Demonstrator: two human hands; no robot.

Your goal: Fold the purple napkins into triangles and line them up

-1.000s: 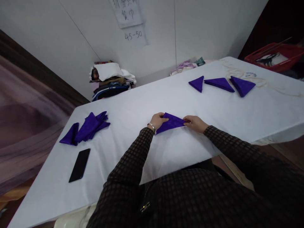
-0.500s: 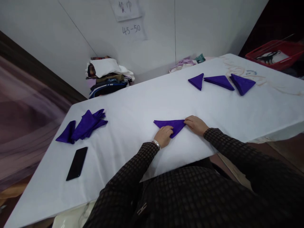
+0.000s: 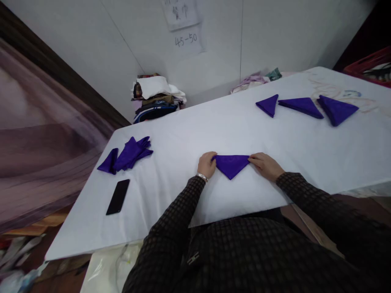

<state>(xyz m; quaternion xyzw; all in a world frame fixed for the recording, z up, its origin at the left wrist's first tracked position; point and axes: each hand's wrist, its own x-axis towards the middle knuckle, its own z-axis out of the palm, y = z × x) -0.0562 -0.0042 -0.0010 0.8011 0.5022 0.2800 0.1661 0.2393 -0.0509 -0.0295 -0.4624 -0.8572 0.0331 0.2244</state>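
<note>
A purple cloth napkin (image 3: 231,166), folded into a triangle, lies on the white-covered table (image 3: 195,132) in front of me with one point toward my body. My left hand (image 3: 208,165) pinches its left corner, a silver bracelet on that wrist. At the opposite corner, my right hand (image 3: 265,165) grips the cloth between thumb and fingers. The long edge between both hands runs straight on the far side.
Three folded purple napkins (image 3: 301,106) lie at the back right. More purple cloths (image 3: 130,154) are bunched at the left, with a black phone (image 3: 118,197) nearer me. A pile of folded clothes (image 3: 157,99) stands behind the table; a red basket (image 3: 369,67) is at far right.
My left hand has moved from the napkin's middle to its left corner. My right hand stays at the right corner. The view has shifted, so the surroundings appear further right.
</note>
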